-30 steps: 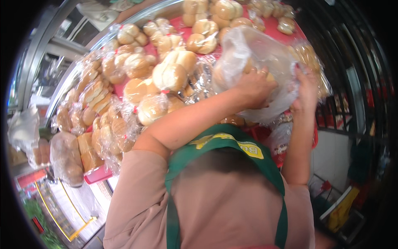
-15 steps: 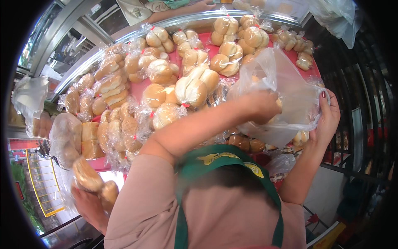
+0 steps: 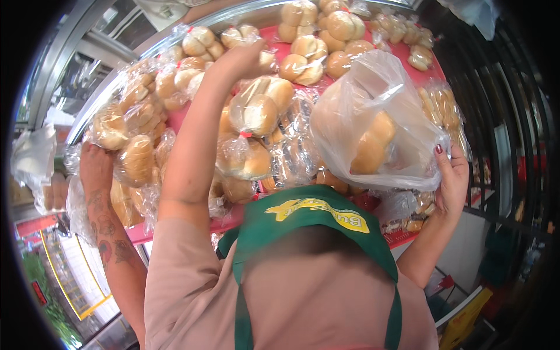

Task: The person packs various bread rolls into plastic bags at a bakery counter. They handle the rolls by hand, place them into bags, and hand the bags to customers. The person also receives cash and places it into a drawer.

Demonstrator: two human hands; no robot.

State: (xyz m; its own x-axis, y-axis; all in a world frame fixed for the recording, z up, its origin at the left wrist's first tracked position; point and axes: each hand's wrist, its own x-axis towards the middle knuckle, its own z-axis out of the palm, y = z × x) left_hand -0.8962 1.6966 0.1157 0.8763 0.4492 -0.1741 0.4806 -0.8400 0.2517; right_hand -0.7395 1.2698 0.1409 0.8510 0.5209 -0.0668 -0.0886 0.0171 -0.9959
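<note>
My right hand [image 3: 452, 175] pinches the rim of a translucent white plastic bag [image 3: 402, 143] between thumb and fingers, keeping its mouth spread. Inside the bag shows a golden bread loaf [image 3: 373, 143]. My left arm stretches up over the display, and my left hand [image 3: 248, 61] is at a clear-wrapped bun pack [image 3: 268, 62] near the back. Its fingers are blurred and partly hidden, so its grip is unclear. Just below it lies a bun pack with a red tie [image 3: 261, 114]. At the left, another person's tattooed arm [image 3: 111, 233] reaches to a wrapped bread pack [image 3: 111, 125].
Wrapped bread packs cover a red tray [image 3: 402, 55], with long rolls [image 3: 440, 105] at its right side. Black bars [image 3: 496, 146] stand to the right. Plastic bags [image 3: 35, 154] hang at the left, and a metal frame [image 3: 49, 64] borders the display.
My left hand has left the plastic bag and moved up and left to the bun packs. The other person's hand, earlier holding bread lower left, has moved up to the display. My view has shifted.
</note>
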